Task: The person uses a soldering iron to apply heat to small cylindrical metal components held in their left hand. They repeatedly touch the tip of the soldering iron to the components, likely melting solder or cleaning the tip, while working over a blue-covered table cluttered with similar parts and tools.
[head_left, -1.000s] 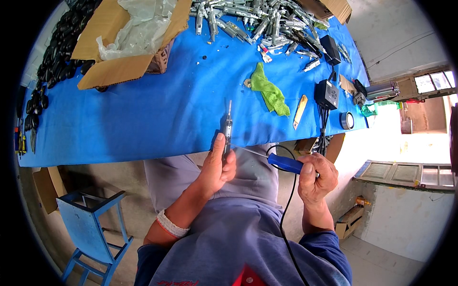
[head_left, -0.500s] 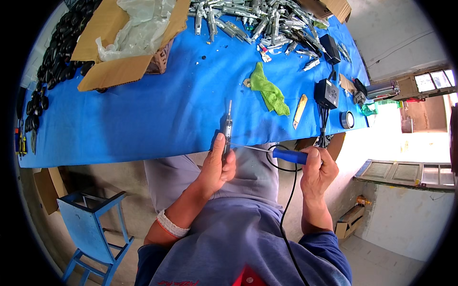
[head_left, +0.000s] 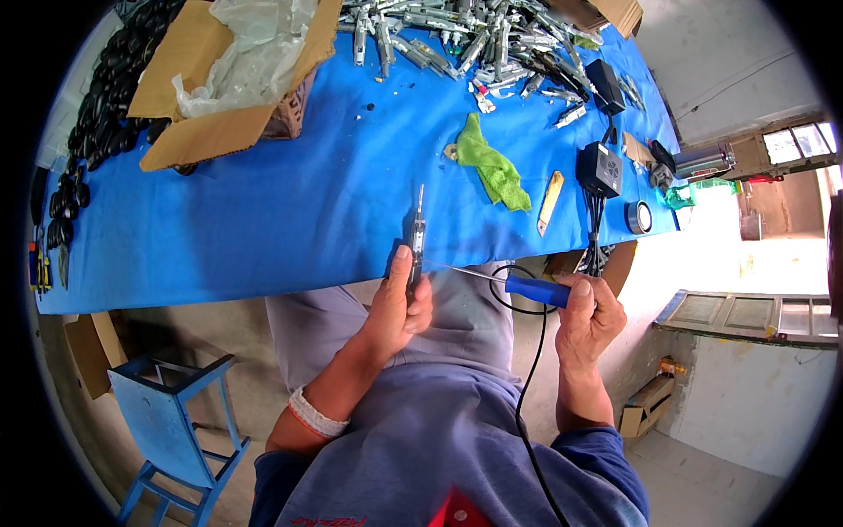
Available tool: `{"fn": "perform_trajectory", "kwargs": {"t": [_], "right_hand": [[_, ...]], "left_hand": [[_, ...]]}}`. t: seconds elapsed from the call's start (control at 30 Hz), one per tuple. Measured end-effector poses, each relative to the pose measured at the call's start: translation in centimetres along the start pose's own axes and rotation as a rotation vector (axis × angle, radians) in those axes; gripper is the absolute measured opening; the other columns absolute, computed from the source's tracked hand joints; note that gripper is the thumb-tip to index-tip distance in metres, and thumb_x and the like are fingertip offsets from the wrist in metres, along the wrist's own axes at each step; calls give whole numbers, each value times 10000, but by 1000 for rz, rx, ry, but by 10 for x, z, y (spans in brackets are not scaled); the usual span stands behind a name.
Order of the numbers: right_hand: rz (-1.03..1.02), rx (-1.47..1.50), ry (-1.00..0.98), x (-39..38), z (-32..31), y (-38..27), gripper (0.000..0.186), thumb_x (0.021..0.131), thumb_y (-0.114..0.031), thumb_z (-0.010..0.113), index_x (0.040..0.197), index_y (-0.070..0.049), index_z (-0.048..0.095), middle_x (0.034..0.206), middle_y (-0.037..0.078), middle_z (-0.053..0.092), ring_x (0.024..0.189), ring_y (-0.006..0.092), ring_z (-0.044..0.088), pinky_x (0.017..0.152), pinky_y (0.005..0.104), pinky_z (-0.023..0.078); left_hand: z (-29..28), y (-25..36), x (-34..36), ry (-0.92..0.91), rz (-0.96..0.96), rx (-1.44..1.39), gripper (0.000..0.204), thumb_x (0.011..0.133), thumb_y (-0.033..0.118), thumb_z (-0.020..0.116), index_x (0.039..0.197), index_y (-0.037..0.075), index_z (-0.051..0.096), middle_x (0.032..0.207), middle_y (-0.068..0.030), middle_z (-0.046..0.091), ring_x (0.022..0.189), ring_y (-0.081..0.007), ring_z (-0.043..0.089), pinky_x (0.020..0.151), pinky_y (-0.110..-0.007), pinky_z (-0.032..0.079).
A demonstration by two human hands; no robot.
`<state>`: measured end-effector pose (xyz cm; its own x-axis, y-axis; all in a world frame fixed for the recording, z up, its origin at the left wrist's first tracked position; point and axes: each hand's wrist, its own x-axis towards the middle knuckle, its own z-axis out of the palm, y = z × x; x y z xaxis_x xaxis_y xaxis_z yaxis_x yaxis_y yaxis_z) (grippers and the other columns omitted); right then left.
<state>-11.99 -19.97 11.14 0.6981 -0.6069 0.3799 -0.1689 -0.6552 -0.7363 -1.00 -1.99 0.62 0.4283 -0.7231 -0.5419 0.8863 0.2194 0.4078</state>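
Note:
My left hand [head_left: 400,303] is closed around a slim metal mechanism [head_left: 418,235] with a thin rod at its upper end. It is held upright over the table's front edge. In my right hand [head_left: 590,321] is a screwdriver with a blue handle [head_left: 537,291]. Its thin shaft points left, and the tip lies by the right side of the mechanism near my left fingers. I cannot tell whether the tip touches it. Similar metal mechanisms [head_left: 474,39] lie piled at the far side of the table.
On the blue-covered table [head_left: 219,228] are a green cloth [head_left: 493,165], a yellow-handled cutter [head_left: 551,204], a black power box [head_left: 601,170], a tape roll [head_left: 638,217] and an open carton [head_left: 206,140]. Black parts [head_left: 110,97] are heaped far left. A black cable [head_left: 529,378] crosses my front. A blue stool [head_left: 162,422] stands left.
The screwdriver's handle end has dipped slightly, and its tip has shifted a little away from the mechanism. My left hand has kept its hold. The view has shifted slightly.

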Motion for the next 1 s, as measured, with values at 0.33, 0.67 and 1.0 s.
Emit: {"fn": "perform_trajectory", "kwargs": {"t": [0.33, 0.67, 1.0], "right_hand": [[-76, -31, -19, -1, 1, -5, 233, 879, -164, 569, 737, 8, 637, 579, 70, 591, 485, 130, 521, 484, 252, 395], [-93, -51, -25, -2, 2, -7, 204, 862, -145, 580, 740, 7, 639, 585, 70, 594, 487, 136, 529, 489, 253, 402], [-82, -47, -18, -5, 0, -1, 207, 864, -147, 577, 736, 6, 634, 591, 73, 600, 485, 139, 529, 485, 253, 397]], "left_hand": [[1, 0, 0, 4, -12, 2, 600, 892, 673, 350, 628, 136, 398, 487, 36, 300, 368, -76, 258, 356, -226, 219], [-2, -2, 2, 1, -2, 19, 596, 895, 665, 358, 626, 136, 404, 478, 33, 304, 365, -76, 264, 359, -226, 221], [0, -1, 1, 24, 2, 43, 603, 880, 683, 372, 623, 138, 395, 481, 35, 299, 370, -74, 257, 364, -223, 211]]}}
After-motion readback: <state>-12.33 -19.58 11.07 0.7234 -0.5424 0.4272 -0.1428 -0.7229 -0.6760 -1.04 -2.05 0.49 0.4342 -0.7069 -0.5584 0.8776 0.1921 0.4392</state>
